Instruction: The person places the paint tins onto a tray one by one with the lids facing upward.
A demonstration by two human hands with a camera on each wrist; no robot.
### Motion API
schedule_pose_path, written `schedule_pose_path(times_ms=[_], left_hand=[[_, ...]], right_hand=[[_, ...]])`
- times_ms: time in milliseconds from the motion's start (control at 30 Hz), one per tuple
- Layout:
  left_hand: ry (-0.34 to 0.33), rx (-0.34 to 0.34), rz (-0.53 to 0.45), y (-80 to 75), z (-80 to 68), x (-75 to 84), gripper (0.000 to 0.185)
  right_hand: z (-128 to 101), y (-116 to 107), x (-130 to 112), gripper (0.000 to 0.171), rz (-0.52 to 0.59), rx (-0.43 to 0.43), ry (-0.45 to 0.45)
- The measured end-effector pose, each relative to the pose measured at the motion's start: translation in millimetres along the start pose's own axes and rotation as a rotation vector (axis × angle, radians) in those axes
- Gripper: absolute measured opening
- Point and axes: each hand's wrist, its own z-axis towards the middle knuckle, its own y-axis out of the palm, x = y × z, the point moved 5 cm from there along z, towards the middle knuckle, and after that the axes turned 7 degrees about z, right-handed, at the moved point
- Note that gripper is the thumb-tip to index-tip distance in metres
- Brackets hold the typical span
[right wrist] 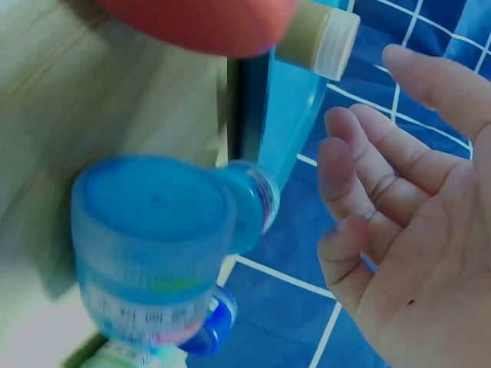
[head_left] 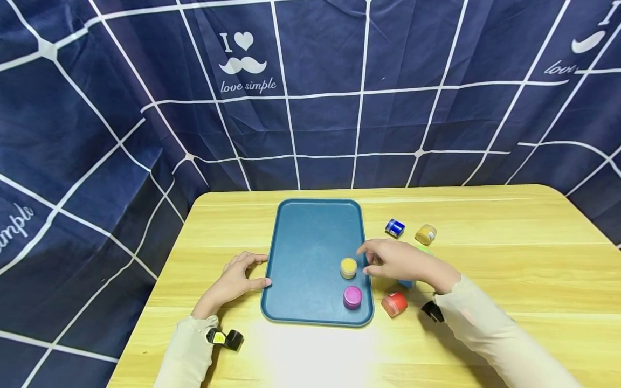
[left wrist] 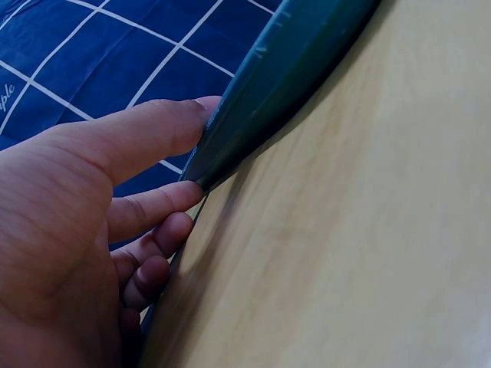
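Observation:
A dark teal tray (head_left: 315,237) lies on the table, with a yellow paint jar (head_left: 348,268) and a purple one (head_left: 352,297) near its right side. My left hand (head_left: 236,277) touches the tray's left edge, thumb and forefinger spread apart along it. In the left wrist view those fingertips (left wrist: 188,195) rest against the outer side of the rim. Over the right rim hovers my right hand (head_left: 388,258), fingers loosely bent and holding nothing, close beside the yellow jar. From the right wrist, a gap shows between that hand and the yellow jar (right wrist: 318,40).
Right of the tray lie a red jar (head_left: 394,304), a dark blue jar (head_left: 395,228) and a tan jar (head_left: 426,234). My right hand partly hides a green jar (head_left: 424,249) and a blue one (head_left: 406,283). A patterned navy cloth (head_left: 320,129) hangs behind the table.

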Motion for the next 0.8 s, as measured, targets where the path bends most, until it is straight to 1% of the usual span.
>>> schedule_pose_path(times_ms=[200, 267, 467, 700, 800], left_hand=[[-0.002, -0.002, 0.001, 0.5, -0.2, -0.7, 0.06], [0.0, -0.001, 0.001, 0.3, -0.2, -0.6, 0.059], [0.003, -0.003, -0.003, -0.4, -0.6, 0.6, 0.06], [-0.004, -0.007, -0.005, -0.3, -1.0, 0.5, 0.06], [-0.006, -0.012, -0.005, -0.1, -0.8, 0.4, 0.06]], right_hand=[[-17, -4, 2, 0.04, 0.032, 0.004, -0.049], [-23, -5, 3, 0.039, 0.034, 0.001, -0.051], [-40, -5, 9, 0.04, 0.013, -0.009, -0.043], [-53, 0, 13, 0.04, -0.032, 0.01, -0.102], [-58, 3, 13, 0.039, -0.045, 0.009, -0.108]])
